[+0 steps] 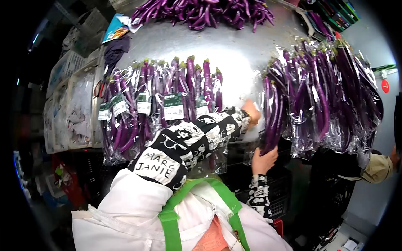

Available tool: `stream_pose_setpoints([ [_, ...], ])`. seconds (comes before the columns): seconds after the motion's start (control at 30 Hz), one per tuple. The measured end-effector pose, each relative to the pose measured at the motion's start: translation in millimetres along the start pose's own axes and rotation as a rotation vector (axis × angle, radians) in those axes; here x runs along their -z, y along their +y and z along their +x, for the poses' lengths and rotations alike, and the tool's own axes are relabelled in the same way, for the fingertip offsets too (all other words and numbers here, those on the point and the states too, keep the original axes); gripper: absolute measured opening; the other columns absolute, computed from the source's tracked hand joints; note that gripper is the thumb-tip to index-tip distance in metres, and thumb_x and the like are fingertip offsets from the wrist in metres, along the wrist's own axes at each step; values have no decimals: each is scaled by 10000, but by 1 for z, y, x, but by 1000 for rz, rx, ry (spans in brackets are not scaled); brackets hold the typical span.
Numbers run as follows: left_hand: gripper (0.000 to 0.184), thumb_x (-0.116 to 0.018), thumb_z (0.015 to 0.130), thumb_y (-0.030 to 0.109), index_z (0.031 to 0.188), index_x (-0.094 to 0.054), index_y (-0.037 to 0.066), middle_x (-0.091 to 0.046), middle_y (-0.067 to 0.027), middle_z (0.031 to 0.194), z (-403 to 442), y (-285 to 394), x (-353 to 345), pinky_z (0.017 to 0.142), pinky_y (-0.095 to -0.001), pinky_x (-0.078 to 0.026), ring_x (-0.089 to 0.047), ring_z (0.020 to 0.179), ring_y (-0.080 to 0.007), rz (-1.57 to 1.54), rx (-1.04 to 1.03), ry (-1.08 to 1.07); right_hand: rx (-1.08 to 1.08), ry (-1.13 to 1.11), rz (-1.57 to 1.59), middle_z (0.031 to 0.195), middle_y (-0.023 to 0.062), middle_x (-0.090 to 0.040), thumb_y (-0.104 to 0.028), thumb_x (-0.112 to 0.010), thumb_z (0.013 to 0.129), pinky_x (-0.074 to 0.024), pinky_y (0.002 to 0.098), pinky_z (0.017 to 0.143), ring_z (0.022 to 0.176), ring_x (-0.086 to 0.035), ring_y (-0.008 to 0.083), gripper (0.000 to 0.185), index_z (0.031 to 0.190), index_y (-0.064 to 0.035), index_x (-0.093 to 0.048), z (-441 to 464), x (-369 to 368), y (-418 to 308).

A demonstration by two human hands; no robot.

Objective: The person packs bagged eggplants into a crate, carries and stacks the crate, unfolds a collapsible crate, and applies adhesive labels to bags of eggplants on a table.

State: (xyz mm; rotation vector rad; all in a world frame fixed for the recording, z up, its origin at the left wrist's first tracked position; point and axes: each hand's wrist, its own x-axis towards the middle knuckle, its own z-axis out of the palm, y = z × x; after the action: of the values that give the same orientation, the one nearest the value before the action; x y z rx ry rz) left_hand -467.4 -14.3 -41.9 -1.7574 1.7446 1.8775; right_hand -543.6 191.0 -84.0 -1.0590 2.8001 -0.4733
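Observation:
Long purple eggplants in a clear bag stand out at the right of the bare metal, stems toward the far side. My right hand is closed around their near end. My left hand reaches across beside this bag, close to a pale, translucent sheet. Its fingers are turned away and blurred, so their grip is hidden. Left of my patterned sleeve lies a row of bagged eggplants, several with green-and-white labels.
Loose eggplants are heaped at the back of the metal table. More bagged eggplants pile up on the right. White crates line the left side. Another person's sleeve shows at the far right.

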Motion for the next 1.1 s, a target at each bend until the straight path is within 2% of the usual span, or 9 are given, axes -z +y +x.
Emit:
stream_pose_setpoints([
  [0.17,708,-635,805,285,1348,-334,-56,-522,-246,1224,-126,-23,73,944,-423,-432,-536,1120,-348,304,-550,327,377,264,1,1285,194,-412,-204,-709,712,-333,499,959,1193,-377,377,644,1255,2,-430,-1,59,-31],
  [0.23,762,-695,764,257,1346,-318,-57,-471,-251,1260,-158,-61,106,1025,-430,-342,-442,1193,-366,491,-671,848,599,196,267,1222,200,-450,-92,-695,714,-359,449,952,1135,-426,370,554,1207,16,-467,-2,78,-58],
  [0.33,867,-731,721,335,1328,-286,-96,-403,-262,1286,-162,-133,138,1028,-443,-331,-401,1206,-369,411,-121,885,505,-225,719,1132,182,-504,-89,-695,765,-469,343,830,1029,-535,277,493,1179,51,-466,-9,52,-90],
  [0.43,945,-780,655,423,1291,-320,-104,-420,-251,1248,-169,-149,140,1013,-420,-352,-414,1187,-361,276,-55,851,261,-625,978,1039,181,-567,-153,-673,847,-515,312,803,938,-600,225,501,1213,84,-426,-11,11,-127],
  [0.57,1008,-855,569,426,1249,-356,-125,-471,-260,1184,-150,-158,149,959,-376,-415,-490,1107,-334,-5,-19,956,431,-526,750,1023,192,-577,-283,-698,806,-488,369,809,938,-596,290,543,1166,68,-491,-21,-10,-179],
  [0.67,940,-905,537,319,1181,-397,-139,-566,-209,1085,-144,-160,136,817,-304,-496,-589,954,-228,-494,-146,825,522,-451,365,1004,216,-575,-383,-675,792,-457,434,825,927,-577,361,539,1099,39,-538,-15,-21,-203],
  [0.83,371,-817,693,105,953,-620,-71,-671,-131,841,-130,-148,153,589,-294,-540,-650,665,-181,-992,-51,508,529,-483,286,983,238,-589,-378,-667,754,-448,470,828,960,-564,391,469,970,29,-577,-4,-19,-227],
  [0.9,591,-857,627,173,999,-551,-170,-648,-212,890,-120,-156,161,621,-297,-531,-648,735,-214,-904,-141,543,532,-558,342,975,238,-601,-369,-668,754,-455,454,832,945,-581,386,476,984,34,-564,-1,-22,-227],
  [1.1,224,-564,923,180,1040,-589,-10,-657,-146,935,-174,-162,150,682,-313,-581,-675,778,-213,-1639,-367,-245,375,-767,565,928,200,-649,-321,-711,762,-489,355,720,814,-631,257,489,1002,79,-565,16,-72,-222],
])
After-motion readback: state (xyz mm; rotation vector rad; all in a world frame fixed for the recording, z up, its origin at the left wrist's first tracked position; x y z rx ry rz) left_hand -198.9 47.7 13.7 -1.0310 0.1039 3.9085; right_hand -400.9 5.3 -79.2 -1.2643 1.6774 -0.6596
